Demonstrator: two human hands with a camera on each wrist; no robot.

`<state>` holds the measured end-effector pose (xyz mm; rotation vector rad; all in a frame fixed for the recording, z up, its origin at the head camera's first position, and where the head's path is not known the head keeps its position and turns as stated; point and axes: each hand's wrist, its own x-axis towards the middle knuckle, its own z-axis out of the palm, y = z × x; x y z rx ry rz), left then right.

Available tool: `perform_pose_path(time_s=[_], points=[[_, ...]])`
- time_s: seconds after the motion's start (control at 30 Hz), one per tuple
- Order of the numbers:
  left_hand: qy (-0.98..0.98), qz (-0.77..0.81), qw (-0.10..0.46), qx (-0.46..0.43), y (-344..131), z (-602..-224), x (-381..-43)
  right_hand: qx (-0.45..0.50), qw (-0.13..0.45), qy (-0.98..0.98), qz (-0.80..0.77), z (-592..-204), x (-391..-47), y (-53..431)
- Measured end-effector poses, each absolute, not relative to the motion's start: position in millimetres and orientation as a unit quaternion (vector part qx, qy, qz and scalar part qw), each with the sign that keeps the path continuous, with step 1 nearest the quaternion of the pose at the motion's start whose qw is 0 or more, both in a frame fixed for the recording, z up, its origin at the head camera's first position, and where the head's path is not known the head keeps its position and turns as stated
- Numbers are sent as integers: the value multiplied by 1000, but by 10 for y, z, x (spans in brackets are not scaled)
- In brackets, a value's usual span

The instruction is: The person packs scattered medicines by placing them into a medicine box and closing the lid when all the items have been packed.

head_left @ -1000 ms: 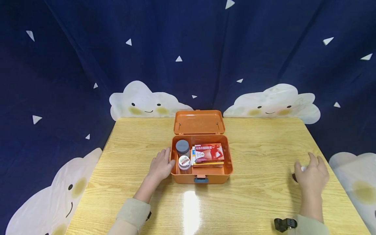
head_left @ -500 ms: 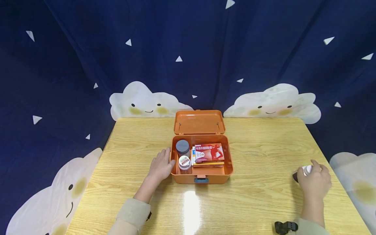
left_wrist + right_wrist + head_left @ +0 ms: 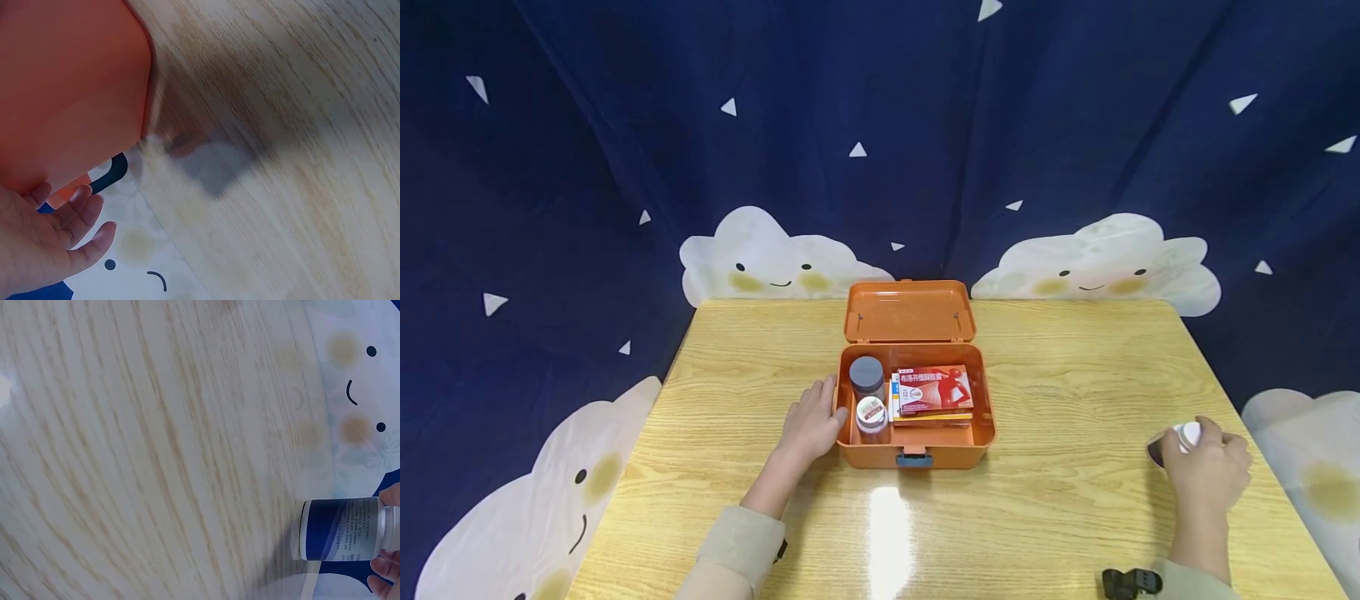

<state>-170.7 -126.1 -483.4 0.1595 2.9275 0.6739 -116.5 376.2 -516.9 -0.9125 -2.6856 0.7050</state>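
Note:
An orange storage box (image 3: 868, 456) stands on the table with its lid (image 3: 910, 312) raised at the back. My left hand (image 3: 808, 425) rests against the box's left wall, fingers relaxed; in the left wrist view they are beside the wall. Inside at the left are a grey-lidded jar (image 3: 866, 375) and a white-capped bottle (image 3: 872, 417). A red medicine box (image 3: 934, 390) lies on other boxes to their right. At the far right my right hand (image 3: 1206, 471) grips a pill bottle (image 3: 342, 530) around its white cap end. Its label is blue and grey.
The wooden table (image 3: 1045, 500) extends around the box, with a bright reflection at the front. A dark blue curtain (image 3: 925, 150) with cloud figures hangs behind and at both sides. A black wrist device (image 3: 1131, 582) shows by the right sleeve.
My right hand has shifted slightly right and toward me, its fingers settling around the pill bottle, whose white cap now shows more. The left hand and the storage box have stayed in place.

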Motion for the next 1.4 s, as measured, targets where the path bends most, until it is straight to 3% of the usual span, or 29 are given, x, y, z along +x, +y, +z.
perform_pose_path(time_s=[1.4], points=[[970,228,75,48,-1261,-4824,-1695,-272,94,-928,238,-5037,-1175,3708]])
